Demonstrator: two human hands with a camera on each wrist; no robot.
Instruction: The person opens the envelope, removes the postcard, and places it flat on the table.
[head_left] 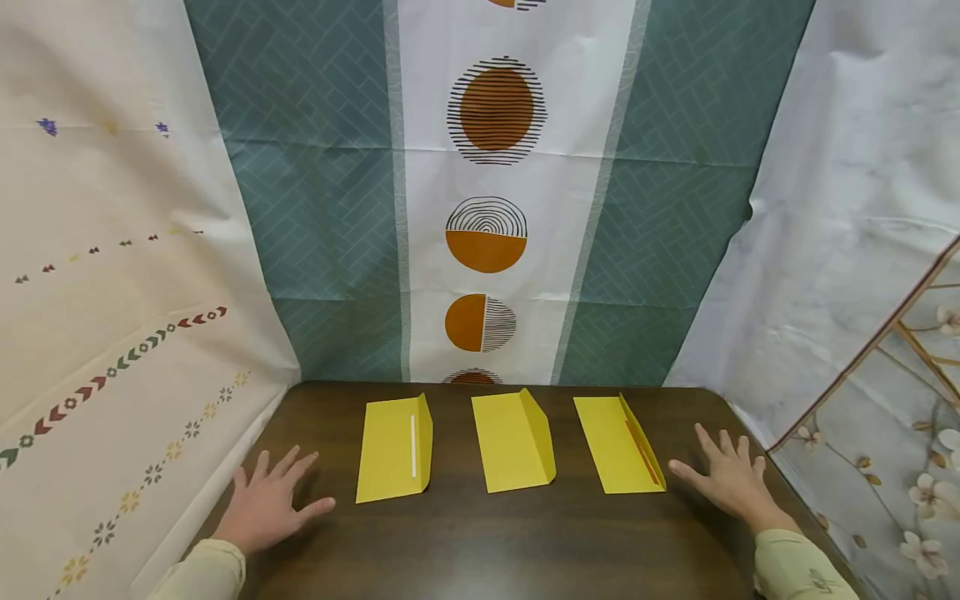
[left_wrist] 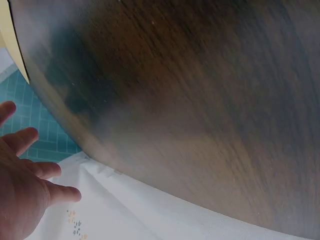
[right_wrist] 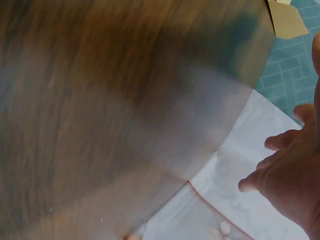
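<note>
Three yellow paper pieces, which look like envelopes with raised flaps, lie in a row on the dark wooden table (head_left: 465, 542). The left envelope (head_left: 386, 454) has a white strip (head_left: 412, 446) along its flap fold. No strip shows on the middle envelope (head_left: 502, 446). Beside the raised flap of the right envelope (head_left: 609, 450) runs an orange-brown strip (head_left: 642, 452). My left hand (head_left: 264, 507), fingers spread, is left of the left envelope and apart from it. To the right of the right envelope, my right hand (head_left: 731, 482) also has spread fingers and holds nothing.
A green and white patterned cloth (head_left: 322, 208) hangs behind the table's far edge. Cream cloth (head_left: 135, 333) borders the left side, and white floral cloth (head_left: 840, 292) borders the right.
</note>
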